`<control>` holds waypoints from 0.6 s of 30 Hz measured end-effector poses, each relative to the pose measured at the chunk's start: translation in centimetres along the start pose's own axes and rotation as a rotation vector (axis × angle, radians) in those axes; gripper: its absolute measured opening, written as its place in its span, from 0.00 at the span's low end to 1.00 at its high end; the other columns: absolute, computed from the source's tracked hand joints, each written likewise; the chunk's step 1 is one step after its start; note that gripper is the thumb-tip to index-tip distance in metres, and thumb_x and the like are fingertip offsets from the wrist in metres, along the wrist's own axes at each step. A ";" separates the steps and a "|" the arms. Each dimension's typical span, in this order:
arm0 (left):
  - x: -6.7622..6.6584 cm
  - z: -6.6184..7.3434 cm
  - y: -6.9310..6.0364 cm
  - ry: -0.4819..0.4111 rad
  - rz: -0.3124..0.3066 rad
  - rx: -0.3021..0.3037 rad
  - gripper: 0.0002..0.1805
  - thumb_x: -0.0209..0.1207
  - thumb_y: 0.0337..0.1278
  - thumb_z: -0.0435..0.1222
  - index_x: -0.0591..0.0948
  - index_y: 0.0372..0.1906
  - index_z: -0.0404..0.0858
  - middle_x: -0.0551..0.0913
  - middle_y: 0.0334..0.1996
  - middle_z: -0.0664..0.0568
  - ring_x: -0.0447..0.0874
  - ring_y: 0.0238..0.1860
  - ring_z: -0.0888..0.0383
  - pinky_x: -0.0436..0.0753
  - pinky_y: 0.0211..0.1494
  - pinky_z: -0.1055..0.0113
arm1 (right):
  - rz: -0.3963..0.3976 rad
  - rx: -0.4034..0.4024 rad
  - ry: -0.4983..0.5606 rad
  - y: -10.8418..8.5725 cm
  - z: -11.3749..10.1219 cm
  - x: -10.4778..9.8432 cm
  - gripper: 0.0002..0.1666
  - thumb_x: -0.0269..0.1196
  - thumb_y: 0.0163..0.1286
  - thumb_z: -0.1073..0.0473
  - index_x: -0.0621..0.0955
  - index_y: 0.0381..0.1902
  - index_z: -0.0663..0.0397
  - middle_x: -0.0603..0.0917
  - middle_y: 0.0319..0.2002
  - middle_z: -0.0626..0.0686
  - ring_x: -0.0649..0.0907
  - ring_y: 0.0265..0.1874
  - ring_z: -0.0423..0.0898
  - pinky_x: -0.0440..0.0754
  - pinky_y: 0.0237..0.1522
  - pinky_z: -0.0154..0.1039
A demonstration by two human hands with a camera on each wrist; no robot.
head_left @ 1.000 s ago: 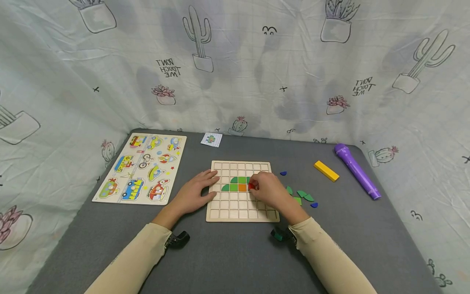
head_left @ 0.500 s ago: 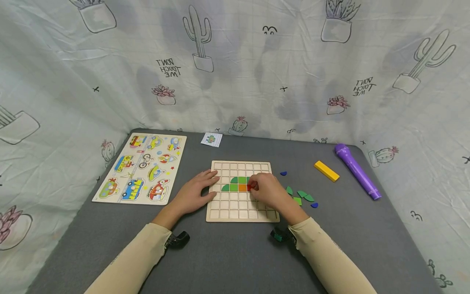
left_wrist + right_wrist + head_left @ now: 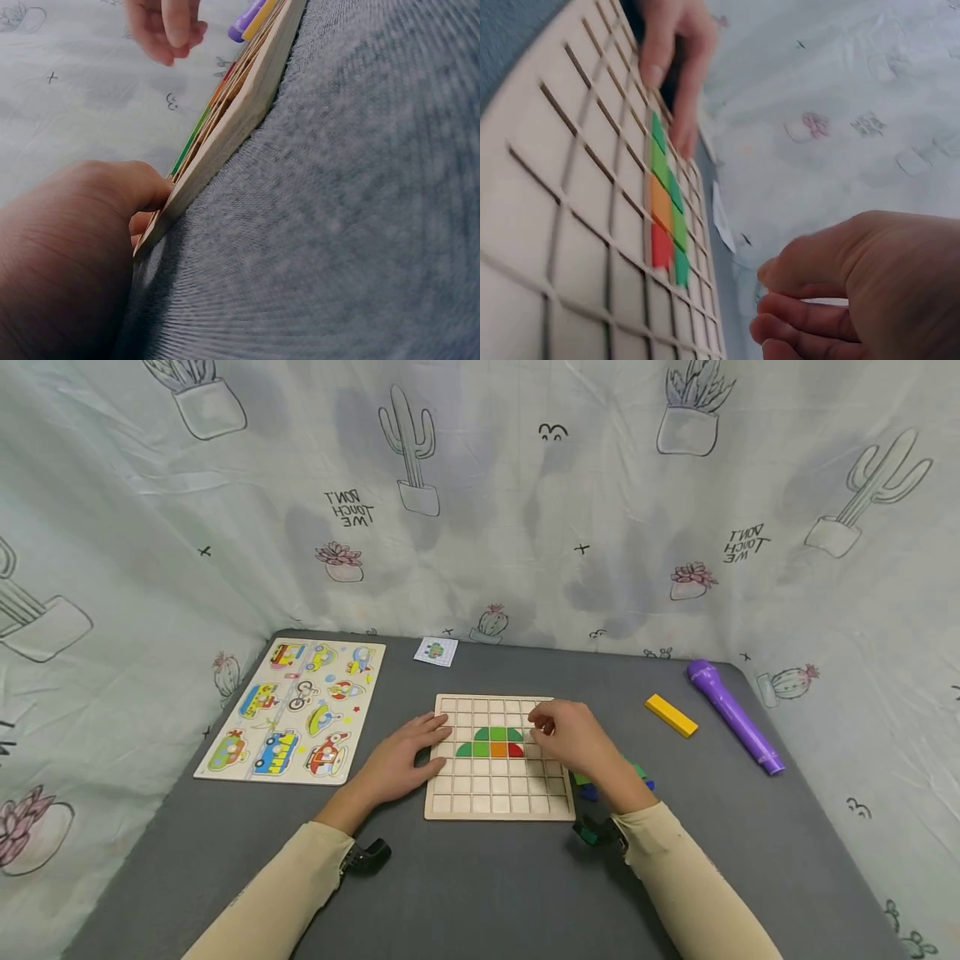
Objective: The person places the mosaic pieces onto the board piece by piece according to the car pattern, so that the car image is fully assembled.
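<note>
A wooden grid board (image 3: 480, 785) lies on the table with green pieces (image 3: 491, 733), an orange square (image 3: 498, 749) and a red piece (image 3: 515, 750) set in two rows of its cells. My left hand (image 3: 405, 756) rests on the board's left edge, fingers spread, and its thumb touches the side in the left wrist view. Above the right part of the board, my right hand (image 3: 573, 739) hovers with loosely bent fingers. Nothing shows between thumb and fingers (image 3: 787, 311) in the right wrist view. Loose blue pieces (image 3: 588, 792) and green ones (image 3: 641, 771) are partly hidden by the right forearm.
To the left lies a vehicle picture puzzle board (image 3: 292, 710). A small patterned card (image 3: 435, 651) sits near the table's back edge. On the right are a yellow bar (image 3: 671, 716) and a purple microphone-shaped tube (image 3: 735, 717). A printed cloth (image 3: 495, 527) hangs behind.
My right hand has let go of the red piece, which now lies in its cell, and has lifted away to the right. The left hand stays on the board; the head view has shifted slightly.
</note>
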State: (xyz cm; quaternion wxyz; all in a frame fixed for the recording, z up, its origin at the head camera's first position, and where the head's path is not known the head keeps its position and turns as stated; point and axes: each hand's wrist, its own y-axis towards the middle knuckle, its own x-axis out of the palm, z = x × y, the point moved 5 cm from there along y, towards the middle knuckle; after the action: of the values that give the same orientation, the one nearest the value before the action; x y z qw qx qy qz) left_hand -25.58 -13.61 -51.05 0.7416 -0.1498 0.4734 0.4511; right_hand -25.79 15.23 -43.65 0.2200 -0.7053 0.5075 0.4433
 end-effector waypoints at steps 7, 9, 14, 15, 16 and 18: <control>0.0 -0.1 -0.1 0.001 0.001 0.000 0.33 0.64 0.76 0.45 0.76 0.79 0.38 0.67 0.82 0.47 0.58 0.84 0.44 0.63 0.82 0.41 | 0.046 0.062 0.013 -0.9 1.9 -2.6 0.13 0.70 0.76 0.65 0.89 0.54 0.63 0.88 0.42 0.53 0.84 0.38 0.48 0.87 0.40 0.48; 0.0 0.0 -0.1 0.003 -0.001 -0.002 0.32 0.63 0.76 0.45 0.76 0.79 0.38 0.67 0.82 0.47 0.58 0.84 0.44 0.63 0.82 0.41 | 0.054 0.075 0.012 -1.3 2.4 -3.3 0.13 0.70 0.76 0.65 0.89 0.55 0.63 0.89 0.43 0.54 0.84 0.39 0.49 0.87 0.41 0.49; -0.1 0.1 -0.2 0.007 -0.008 -0.012 0.32 0.63 0.76 0.45 0.76 0.79 0.39 0.67 0.82 0.48 0.58 0.84 0.44 0.63 0.81 0.39 | 0.068 0.093 -0.023 -2.3 3.5 -4.9 0.12 0.71 0.75 0.65 0.89 0.54 0.63 0.89 0.43 0.55 0.85 0.39 0.51 0.87 0.43 0.52; -0.1 0.1 -0.2 0.005 -0.009 -0.012 0.32 0.63 0.76 0.45 0.76 0.79 0.39 0.67 0.83 0.47 0.58 0.84 0.44 0.63 0.81 0.39 | 0.070 0.097 -0.032 -2.5 3.8 -5.2 0.12 0.70 0.75 0.65 0.89 0.53 0.63 0.89 0.43 0.56 0.85 0.39 0.51 0.87 0.43 0.53; -0.1 0.1 -0.2 0.004 -0.011 -0.013 0.33 0.63 0.76 0.45 0.76 0.79 0.39 0.67 0.83 0.47 0.58 0.84 0.44 0.63 0.81 0.39 | 0.071 0.105 -0.039 -2.7 4.0 -5.5 0.12 0.70 0.75 0.65 0.89 0.53 0.63 0.89 0.43 0.56 0.86 0.40 0.52 0.87 0.43 0.53; -0.1 0.2 -0.1 0.003 -0.014 -0.013 0.33 0.63 0.76 0.46 0.76 0.79 0.39 0.67 0.83 0.48 0.57 0.84 0.44 0.63 0.81 0.39 | 0.066 0.120 -0.045 -3.2 4.4 -6.1 0.12 0.70 0.75 0.65 0.89 0.53 0.63 0.88 0.44 0.57 0.85 0.40 0.53 0.86 0.44 0.54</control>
State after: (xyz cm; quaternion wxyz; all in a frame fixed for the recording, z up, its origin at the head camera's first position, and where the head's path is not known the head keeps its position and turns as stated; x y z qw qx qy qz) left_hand -25.42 -13.61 -50.92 0.7430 -0.1584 0.4703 0.4490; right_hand -25.23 23.02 -41.20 0.2587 -0.6635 0.5511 0.4349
